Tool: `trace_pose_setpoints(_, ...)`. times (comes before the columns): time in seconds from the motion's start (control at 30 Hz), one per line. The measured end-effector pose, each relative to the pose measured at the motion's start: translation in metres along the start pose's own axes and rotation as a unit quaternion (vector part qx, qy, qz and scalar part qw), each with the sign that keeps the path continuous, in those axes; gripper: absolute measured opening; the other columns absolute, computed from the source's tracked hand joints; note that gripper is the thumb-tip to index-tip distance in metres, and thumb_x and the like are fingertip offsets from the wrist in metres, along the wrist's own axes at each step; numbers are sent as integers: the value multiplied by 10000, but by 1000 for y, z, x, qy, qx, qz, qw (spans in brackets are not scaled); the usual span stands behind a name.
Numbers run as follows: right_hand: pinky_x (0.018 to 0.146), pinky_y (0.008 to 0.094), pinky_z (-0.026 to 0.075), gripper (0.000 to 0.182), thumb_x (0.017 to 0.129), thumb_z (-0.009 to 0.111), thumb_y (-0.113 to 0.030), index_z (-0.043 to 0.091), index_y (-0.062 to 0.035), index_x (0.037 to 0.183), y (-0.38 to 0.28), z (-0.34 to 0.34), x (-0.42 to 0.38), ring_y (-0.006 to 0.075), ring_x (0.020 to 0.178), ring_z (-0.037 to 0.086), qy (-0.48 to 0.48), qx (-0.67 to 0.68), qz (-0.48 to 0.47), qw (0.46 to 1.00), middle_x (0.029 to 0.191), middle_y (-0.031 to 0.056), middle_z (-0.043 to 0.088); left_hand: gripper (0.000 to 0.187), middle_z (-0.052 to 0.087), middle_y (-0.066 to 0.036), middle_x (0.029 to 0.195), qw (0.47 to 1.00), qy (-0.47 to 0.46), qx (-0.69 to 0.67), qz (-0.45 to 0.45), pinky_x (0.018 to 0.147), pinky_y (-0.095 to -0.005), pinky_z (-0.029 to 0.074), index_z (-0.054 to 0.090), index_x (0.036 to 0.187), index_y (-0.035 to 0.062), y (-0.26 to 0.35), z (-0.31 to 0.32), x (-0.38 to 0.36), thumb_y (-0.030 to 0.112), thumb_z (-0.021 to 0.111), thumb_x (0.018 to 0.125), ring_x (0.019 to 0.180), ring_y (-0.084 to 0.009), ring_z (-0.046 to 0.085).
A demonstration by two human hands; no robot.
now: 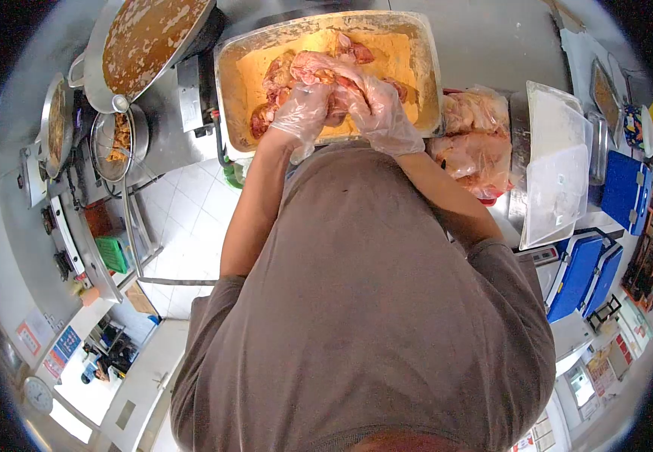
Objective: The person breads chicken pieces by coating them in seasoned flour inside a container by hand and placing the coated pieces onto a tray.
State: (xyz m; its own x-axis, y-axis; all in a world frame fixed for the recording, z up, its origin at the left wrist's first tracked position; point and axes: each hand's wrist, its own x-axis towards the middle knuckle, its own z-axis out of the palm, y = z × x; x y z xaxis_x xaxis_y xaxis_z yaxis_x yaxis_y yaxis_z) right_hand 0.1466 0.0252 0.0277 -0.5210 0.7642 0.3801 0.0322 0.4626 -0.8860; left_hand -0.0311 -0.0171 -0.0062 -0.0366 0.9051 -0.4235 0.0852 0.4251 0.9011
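A metal tray (pixel 228 113) holds orange-yellow powder and several pieces of raw meat. Above the tray, my left hand (pixel 302 114) and my right hand (pixel 381 113), both in clear plastic gloves, grip one large piece of raw meat (pixel 326 68) between them. My left hand is on its left side and my right hand on its right side, with the fingers curled round it. Smaller pieces (pixel 276 79) lie in the powder beside and beyond my hands, partly hidden by them.
Bagged raw meat (pixel 473 143) lies right of the tray, with white lids (pixel 556 181) farther right. At the upper left are a large pot (pixel 89 79) of brown liquid and a strainer (pixel 103 151) holding fried bits. Blue containers (pixel 575 275) stand at the right.
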Motion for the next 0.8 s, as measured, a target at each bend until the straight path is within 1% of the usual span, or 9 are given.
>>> trace_pose_setpoints(0.03,898,368,542,424,984,511,-121,578,-17,1390,6,0,-5,286,1020,692,-17,12,9,1000,1178,178,692,248,637,-85,839,986,-2,149,72,599,-336,536,611,1021,-20,-27,-9,7,210,521,1018,725,-162,637)
trace_pose_setpoints(0.1,945,364,540,454,1013,505,-140,536,-35,1453,7,-2,-7,298,1095,701,-47,29,24,998,1277,173,694,280,632,-87,819,981,-9,179,69,616,-344,549,635,1031,-39,-33,-12,6,231,565,1006,744,-166,652)
trace_pose_setpoints(0.17,941,360,539,472,1018,512,-155,511,-42,1476,-2,-6,-5,296,1062,705,-74,39,37,996,1254,173,702,258,608,-80,774,995,-18,-58,-77,580,-318,511,644,1039,-28,-5,-7,-3,215,567,999,709,-157,626)
trace_pose_setpoints(0.27,925,360,542,500,1017,512,-159,484,-64,1506,-1,-14,-12,292,991,707,-131,26,85,987,1207,196,703,238,595,-78,733,979,-75,-139,-130,545,-293,455,666,1051,-19,1,-12,-5,192,572,994,677,-137,594)
trace_pose_setpoints(0.37,824,387,554,459,1016,552,-190,525,-66,1457,-1,-16,-12,318,863,697,-133,23,52,989,1046,221,706,246,607,-66,732,980,-137,-29,-139,519,-286,416,683,1038,-21,-1,-22,-4,200,582,999,639,-128,569)
trace_pose_setpoints(0.47,657,374,517,202,989,631,-154,615,17,1094,27,-10,-26,266,696,612,-134,-53,36,989,808,155,636,190,661,-85,845,987,-107,18,-122,511,-280,488,634,1067,23,-8,-25,-4,193,596,992,653,-154,620)
trace_pose_setpoints(0.57,655,381,513,200,982,638,-159,621,10,1087,10,-14,-21,278,695,608,-143,-39,57,987,808,153,636,239,699,-95,903,972,-71,-60,-216,517,-288,516,621,1130,26,26,-17,-17,219,626,989,693,-170,661)
trace_pose_setpoints(0.67,658,392,513,186,980,635,-166,630,-2,1067,3,-20,-18,294,698,608,-149,-17,19,989,809,154,636,272,622,-36,724,972,-68,-65,-217,463,-260,365,680,896,14,41,-15,-28,257,609,994,582,-107,520)
trace_pose_setpoints(0.8,659,403,516,188,980,625,-173,637,1,1052,7,-18,-27,322,705,611,-164,-13,28,986,820,170,646,285,627,-51,723,969,-143,-76,-186,446,-259,354,663,906,31,35,-24,-31,296,624,1001,578,-108,526)
